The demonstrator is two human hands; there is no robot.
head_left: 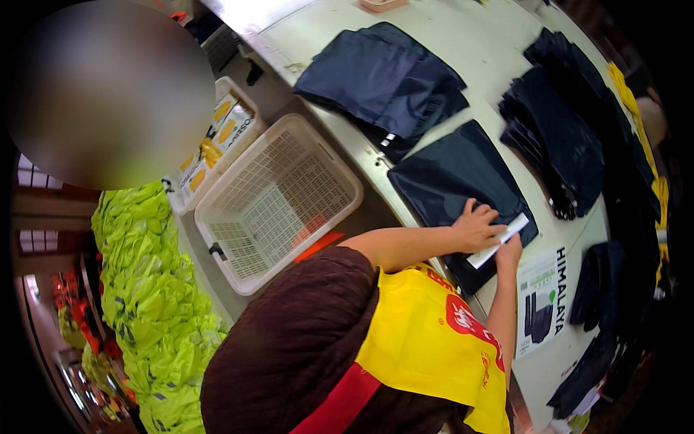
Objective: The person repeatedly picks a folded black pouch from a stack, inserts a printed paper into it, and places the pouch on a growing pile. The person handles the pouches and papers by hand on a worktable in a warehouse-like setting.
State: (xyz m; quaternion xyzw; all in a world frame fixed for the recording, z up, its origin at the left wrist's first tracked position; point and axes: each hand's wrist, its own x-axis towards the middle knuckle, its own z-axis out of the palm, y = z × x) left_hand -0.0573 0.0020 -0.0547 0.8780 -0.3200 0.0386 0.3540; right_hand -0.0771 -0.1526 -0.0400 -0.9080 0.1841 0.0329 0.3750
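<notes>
A folded dark navy garment [459,170] lies flat on the table in front of me, its surface smooth and slightly shiny. Across its near right part rests a white strip [512,226], which looks like folded paper. My left hand [478,226] presses on the garment with fingers spread, its fingertips at the strip's edge. On the other side of the strip, my right hand [509,252] grips its edge, fingers partly hidden. A printed white sheet [540,304] with a picture of dark clothing lies just right of my right forearm.
Stacks of folded dark garments sit on the white table [481,61], one pile [379,76] at the far left and another [553,137] at the right. Left of the table stand a white plastic basket [278,199], a crate of printed packages [224,134] and heaped neon-yellow garments [148,289].
</notes>
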